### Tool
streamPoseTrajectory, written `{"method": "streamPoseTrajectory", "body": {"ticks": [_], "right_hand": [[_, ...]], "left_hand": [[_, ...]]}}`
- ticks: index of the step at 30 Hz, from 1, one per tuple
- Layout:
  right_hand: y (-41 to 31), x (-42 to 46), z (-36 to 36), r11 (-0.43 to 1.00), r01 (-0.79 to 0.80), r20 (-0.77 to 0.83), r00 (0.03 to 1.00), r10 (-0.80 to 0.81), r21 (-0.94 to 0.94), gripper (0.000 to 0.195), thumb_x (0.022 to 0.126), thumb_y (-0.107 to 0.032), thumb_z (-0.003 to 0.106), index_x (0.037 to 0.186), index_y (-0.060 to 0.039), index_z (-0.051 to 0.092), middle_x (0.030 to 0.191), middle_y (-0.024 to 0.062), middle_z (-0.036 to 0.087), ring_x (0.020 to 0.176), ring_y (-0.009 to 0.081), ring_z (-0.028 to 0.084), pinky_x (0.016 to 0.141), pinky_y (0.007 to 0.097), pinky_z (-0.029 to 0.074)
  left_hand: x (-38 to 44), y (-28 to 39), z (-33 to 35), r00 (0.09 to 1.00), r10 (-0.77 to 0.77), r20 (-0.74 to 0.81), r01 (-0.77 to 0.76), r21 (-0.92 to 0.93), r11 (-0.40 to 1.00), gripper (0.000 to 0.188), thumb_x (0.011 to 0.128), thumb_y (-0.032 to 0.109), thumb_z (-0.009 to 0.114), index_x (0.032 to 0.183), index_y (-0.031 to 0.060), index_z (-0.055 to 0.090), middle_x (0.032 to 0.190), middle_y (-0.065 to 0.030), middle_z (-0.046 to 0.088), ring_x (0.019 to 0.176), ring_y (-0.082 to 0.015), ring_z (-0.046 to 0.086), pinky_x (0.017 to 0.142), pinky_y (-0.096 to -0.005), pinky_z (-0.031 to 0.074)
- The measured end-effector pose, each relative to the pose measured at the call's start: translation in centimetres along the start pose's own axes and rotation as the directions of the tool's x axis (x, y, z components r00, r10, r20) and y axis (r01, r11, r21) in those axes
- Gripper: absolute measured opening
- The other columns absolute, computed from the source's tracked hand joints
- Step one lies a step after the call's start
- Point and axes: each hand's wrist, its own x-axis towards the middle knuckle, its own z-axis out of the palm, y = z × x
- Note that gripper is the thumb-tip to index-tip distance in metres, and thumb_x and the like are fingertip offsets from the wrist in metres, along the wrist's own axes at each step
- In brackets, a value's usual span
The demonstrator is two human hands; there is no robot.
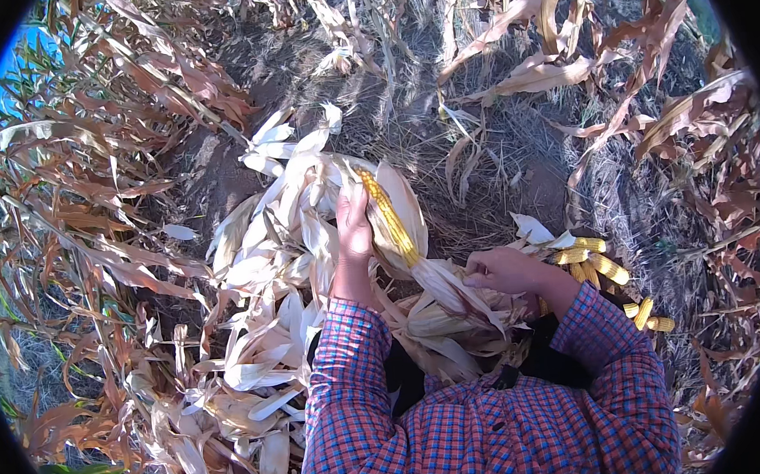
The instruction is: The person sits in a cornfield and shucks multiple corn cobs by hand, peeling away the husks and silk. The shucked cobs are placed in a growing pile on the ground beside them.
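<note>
A yellow ear of corn (388, 218) slants in front of me, its kernels bare along the side I see. Pale dry husk (442, 282) is folded down from its lower right end, and another broad husk leaf (405, 192) stands out behind it. My left hand (354, 225) grips the upper part of the ear and its husk, with the thumb pointing away from me. To the right, my right hand (504, 270) is curled at the edge of the folded husk. Its fingertips are hidden, so whether it pinches a leaf does not show.
Loose husks (257, 278) are heaped on the left and between my legs. Several husked yellow ears (610, 268) lie on the ground at the right, with more ears (643, 314) nearer me. Dry corn stalks (164, 74) rise on both sides; straw-strewn soil (500, 162) lies ahead.
</note>
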Motion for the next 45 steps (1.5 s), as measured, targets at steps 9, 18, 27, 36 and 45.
{"method": "streamPoseTrajectory", "body": {"ticks": [9,18,27,36,45], "right_hand": [[-1.3,4.7,2.7,0.844,0.281,-0.368,0.924,-0.109,0.457,0.058,0.089,-0.035,0.062,0.127,0.0024,0.039,0.107,0.0217,0.060,0.098,0.0272,0.062,0.083,0.0362,0.048],[-3.1,3.9,3.0,0.958,0.111,-0.441,0.897,0.018,0.264,0.060,0.086,-0.041,0.062,0.120,0.0043,0.040,0.098,0.0274,0.060,0.093,0.0395,0.062,0.079,0.0425,0.049],[-4.3,2.8,1.1,0.983,-0.001,-0.341,0.938,0.065,0.183,0.057,0.084,-0.044,0.061,0.111,0.0025,0.043,0.101,0.0262,0.059,0.091,0.0409,0.061,0.079,0.0460,0.049],[-3.1,3.5,3.0,0.975,0.079,-0.499,0.866,0.036,0.206,0.059,0.087,-0.049,0.056,0.111,0.0038,0.043,0.099,0.0259,0.058,0.093,0.0401,0.059,0.080,0.0451,0.047],[-1.3,5.2,3.0,0.807,0.252,-0.522,0.849,0.080,0.533,0.066,0.088,-0.053,0.053,0.118,0.0058,0.047,0.105,0.0255,0.060,0.098,0.0326,0.060,0.086,0.0388,0.045]], "left_hand": [[-2.5,-0.6,5.8,0.938,-0.136,0.319,0.190,-0.144,0.971,0.033,0.095,0.022,0.041,0.117,-0.0009,0.049,0.095,-0.0062,0.058,0.085,-0.0137,0.055,0.077,-0.0281,0.045],[-2.7,1.3,9.2,0.984,-0.160,-0.079,0.170,0.139,0.976,0.024,0.098,0.025,0.048,0.103,0.0016,0.051,0.082,-0.0028,0.057,0.070,-0.0080,0.053,0.064,-0.0222,0.045],[-2.2,1.9,8.6,0.951,-0.273,-0.144,0.249,-0.162,0.955,0.035,0.098,0.031,0.033,0.089,0.0054,0.055,0.072,-0.0086,0.059,0.066,-0.0194,0.059,0.063,-0.0311,0.049],[-2.5,1.8,9.2,0.962,-0.125,-0.242,0.087,-0.162,0.983,0.031,0.100,0.026,0.036,0.095,0.0015,0.053,0.086,-0.0088,0.060,0.078,-0.0189,0.060,0.074,-0.0331,0.050],[-3.3,1.5,10.2,0.973,-0.151,-0.173,0.050,-0.484,0.874,0.030,0.101,0.029,0.042,0.079,0.0101,0.047,0.067,-0.0002,0.042,0.066,-0.0146,0.046,0.072,-0.0297,0.044]]}}
